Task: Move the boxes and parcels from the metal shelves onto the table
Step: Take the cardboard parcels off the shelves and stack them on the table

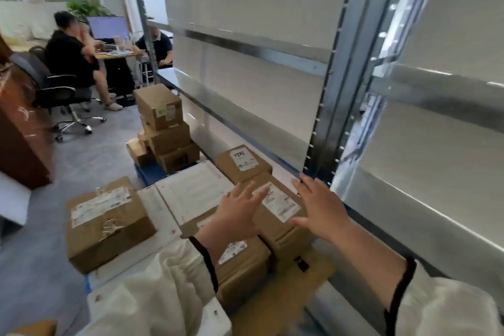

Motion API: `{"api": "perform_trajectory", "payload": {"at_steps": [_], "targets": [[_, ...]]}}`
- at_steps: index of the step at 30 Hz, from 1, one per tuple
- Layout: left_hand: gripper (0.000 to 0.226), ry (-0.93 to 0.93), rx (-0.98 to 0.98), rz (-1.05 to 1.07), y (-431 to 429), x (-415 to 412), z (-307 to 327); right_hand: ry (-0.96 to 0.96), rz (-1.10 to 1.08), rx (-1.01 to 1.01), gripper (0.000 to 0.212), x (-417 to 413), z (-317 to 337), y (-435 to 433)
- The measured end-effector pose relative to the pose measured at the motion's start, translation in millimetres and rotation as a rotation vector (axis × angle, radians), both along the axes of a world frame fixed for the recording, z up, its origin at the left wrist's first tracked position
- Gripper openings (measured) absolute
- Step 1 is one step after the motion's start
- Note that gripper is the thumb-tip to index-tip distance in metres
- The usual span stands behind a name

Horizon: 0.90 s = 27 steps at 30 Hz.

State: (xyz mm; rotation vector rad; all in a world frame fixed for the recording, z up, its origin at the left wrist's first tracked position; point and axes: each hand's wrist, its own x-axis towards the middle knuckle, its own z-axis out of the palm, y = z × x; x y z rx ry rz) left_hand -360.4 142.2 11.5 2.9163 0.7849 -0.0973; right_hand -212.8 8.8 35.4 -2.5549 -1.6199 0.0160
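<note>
- While the left hand [240,213] and right hand [319,207] are spread flat and hold nothing, the labelled cardboard box [281,224] lies between them, among other boxes just beside the metal shelves [245,48];
- it looks stiff, taped and probably light;
- take it by opposite side walls; the label may be slick

No text sharp enough to read. White shipping labels [243,157] stuck on the far carton [231,172], the nearer carton [272,224] beside it, the big taped carton [109,226] at the left and the top carton [155,102] of the stack [170,140], all print blurred to grey smudges. Faint lines across the white flat parcel [196,188], likewise too soft to make out.
</note>
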Motion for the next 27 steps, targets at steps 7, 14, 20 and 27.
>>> {"api": "perform_trajectory", "payload": {"at_steps": [7,14,20,27], "targets": [[0.096,-0.072,-0.017,-0.397,-170.3,145.1,12.0,-0.036,-0.305,-0.020,0.092,93.1,23.0,-218.0],[0.096,-0.117,-0.033,-0.797,-363.4,252.2,24.2,-0.047,-0.739,-0.010,0.091,127.3,40.6,-434.4],[0.097,-0.115,-0.049,-1.118,-509.3,312.4,35.3,-0.043,-1.066,-0.020,0.090,119.4,44.5,-566.0],[0.097,-0.052,-0.053,-1.366,-623.8,353.1,21.8,0.044,-1.375,-0.040,0.088,115.7,29.5,-664.1]]}}
